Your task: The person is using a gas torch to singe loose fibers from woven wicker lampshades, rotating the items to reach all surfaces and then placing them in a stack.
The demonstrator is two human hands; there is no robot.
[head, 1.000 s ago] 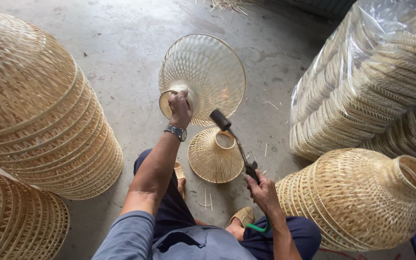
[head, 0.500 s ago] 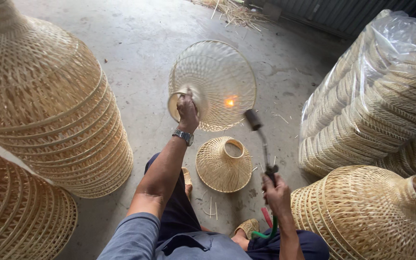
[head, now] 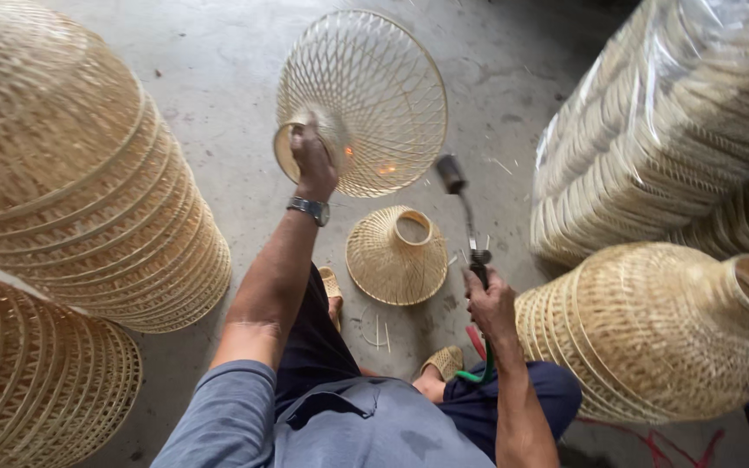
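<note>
Tall nested stacks of pale woven bamboo lampshades are seen at the left, a plastic-wrapped stack at the right. An open-weave conical bamboo shade is held up over the grey concrete floor, its narrow neck gripped by the left hand. A smaller woven shade lies below. A slim metal gas torch is clasped in the right hand, fingers closed around its handle.

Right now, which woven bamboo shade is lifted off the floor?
The open-weave cone shade held up by the left hand; the others rest on the floor or in stacks.
</note>
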